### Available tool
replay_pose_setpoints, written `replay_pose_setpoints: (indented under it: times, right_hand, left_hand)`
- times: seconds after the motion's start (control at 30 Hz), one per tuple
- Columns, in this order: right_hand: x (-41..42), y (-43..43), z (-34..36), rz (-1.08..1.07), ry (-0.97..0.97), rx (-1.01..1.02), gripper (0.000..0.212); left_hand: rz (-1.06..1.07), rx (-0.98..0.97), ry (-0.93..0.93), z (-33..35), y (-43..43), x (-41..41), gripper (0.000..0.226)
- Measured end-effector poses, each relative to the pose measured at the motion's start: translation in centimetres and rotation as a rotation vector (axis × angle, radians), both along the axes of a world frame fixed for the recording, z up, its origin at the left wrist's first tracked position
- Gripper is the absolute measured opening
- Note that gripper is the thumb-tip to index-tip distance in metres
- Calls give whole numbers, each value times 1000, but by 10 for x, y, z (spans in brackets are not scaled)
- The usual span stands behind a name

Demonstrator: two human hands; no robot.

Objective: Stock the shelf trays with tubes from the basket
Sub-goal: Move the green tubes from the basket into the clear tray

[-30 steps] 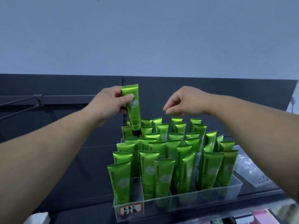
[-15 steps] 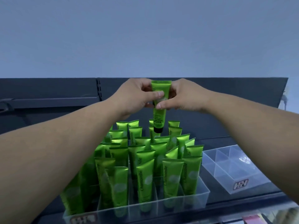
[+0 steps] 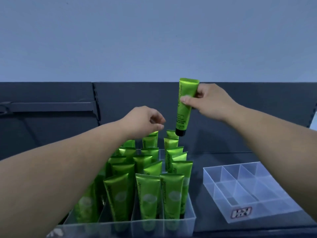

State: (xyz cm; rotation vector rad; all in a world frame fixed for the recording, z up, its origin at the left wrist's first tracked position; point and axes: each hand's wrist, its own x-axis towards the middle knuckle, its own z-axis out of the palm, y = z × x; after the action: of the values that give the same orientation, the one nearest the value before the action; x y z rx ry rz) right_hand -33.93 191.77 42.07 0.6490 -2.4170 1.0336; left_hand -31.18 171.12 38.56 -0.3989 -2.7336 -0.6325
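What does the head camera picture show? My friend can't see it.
A person's right hand holds a green tube, black cap down, above a clear tray packed with matching tubes. The left hand hovers over the back rows, fingers loosely curled, holding nothing. An empty divided tray sits to the right on the dark shelf.

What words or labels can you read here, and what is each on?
"Chamomile": on the held tube in the right hand and on the standing tubes.
Small print low on the held tube: too blurred.
Red-bordered label on the empty tray: unreadable.
Partial label on the stocked tray: unreadable.
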Motion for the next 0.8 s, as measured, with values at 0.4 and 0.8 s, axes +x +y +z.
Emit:
replay_pose_setpoints:
  times: [0.4,0.8]
  right_hand:
    - [-26,3,-54,18,-218,-5,19]
    - [-36,-22,-91,102,-476,244,13]
  left_hand:
    - [-47,-473,-137,-19,27,-26,30]
    - [-37,-354,-122,-21,15,-19,17]
